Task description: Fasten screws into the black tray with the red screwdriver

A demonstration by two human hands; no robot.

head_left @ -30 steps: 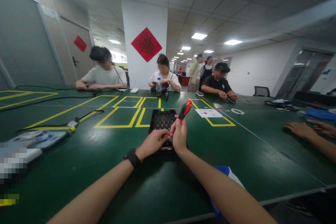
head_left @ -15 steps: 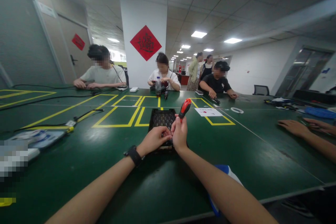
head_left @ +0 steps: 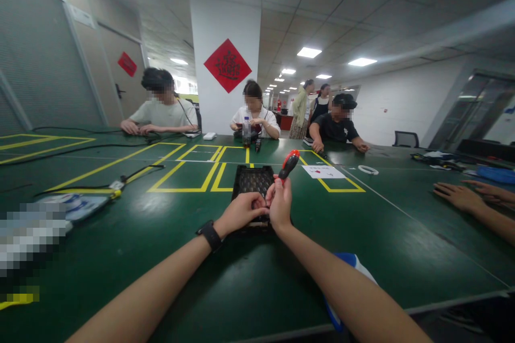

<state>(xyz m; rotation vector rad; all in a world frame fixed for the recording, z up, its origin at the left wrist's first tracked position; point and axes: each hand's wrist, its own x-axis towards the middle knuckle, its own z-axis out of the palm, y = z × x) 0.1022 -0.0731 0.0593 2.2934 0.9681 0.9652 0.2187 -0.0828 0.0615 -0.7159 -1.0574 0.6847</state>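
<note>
A screwdriver (head_left: 289,165) with a red and black handle is held in my right hand (head_left: 280,203), its handle pointing up and away. The lower end is hidden by my fingers. My left hand (head_left: 246,209), with a dark band on the wrist, is pinched close beside the right fingers; whatever lies between its fingertips is too small to name. Both hands are over the near part of a black open case (head_left: 252,178), which lies on the green table and shows rows of small compartments.
Yellow tape rectangles (head_left: 181,189) mark the green table (head_left: 161,257). A white sheet (head_left: 323,172) and a white ring (head_left: 368,170) lie to the right, near another person's hands (head_left: 458,196). A blue-white packet (head_left: 350,265) sits under my right forearm. Cables (head_left: 120,182) run left. Several people sit opposite.
The whole view has shifted slightly, so things appear a little further right. Both hands stay together over the case, and the screwdriver handle leans slightly more to the right.
</note>
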